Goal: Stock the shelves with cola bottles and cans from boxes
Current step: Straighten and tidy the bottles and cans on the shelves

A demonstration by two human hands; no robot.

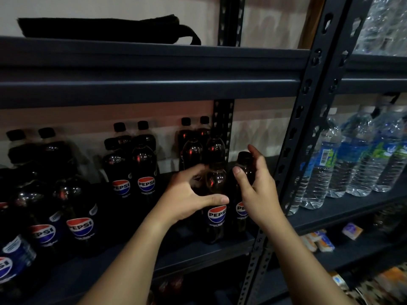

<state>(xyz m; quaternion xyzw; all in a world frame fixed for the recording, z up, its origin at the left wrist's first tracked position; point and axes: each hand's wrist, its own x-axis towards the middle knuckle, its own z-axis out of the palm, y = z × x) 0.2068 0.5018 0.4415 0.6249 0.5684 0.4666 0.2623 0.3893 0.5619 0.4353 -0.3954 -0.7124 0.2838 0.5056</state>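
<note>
Two bare forearms reach up from the near edge toward a dark metal shelf (198, 258) lined with cola bottles. The left hand (189, 201) curls around the shoulder of a front bottle (217, 208), thumb laid across it just above the red, white and blue Pepsi label. The right hand (257, 183) grips the neighbouring bottle (243, 164) just to the right, fingers wrapped over its upper body below the black cap, thumb on the near side. Both bottles stand upright at the right end of the shelf, close to the perforated steel upright (293, 150), and they touch or nearly touch each other.

Farther back, directly behind the two held bottles, stand more dark bottles (193, 148) with black caps. To the left, a second cluster of Pepsi bottles (132, 170) stands in pairs, and a third group (63, 208) fills the near-left part of the shelf, labels facing outward.

On the shelf above, at far left, lies a flat black bag (99, 27) with a strap. Beyond the upright on the right, clear water bottles (356, 159) with blue and green labels stand in a row on the adjoining rack. Below them, small packaged goods (321, 241) lie on a lower shelf, too blurred to identify. Shrink-wrapped bottles (383, 23) show at the top right corner.
</note>
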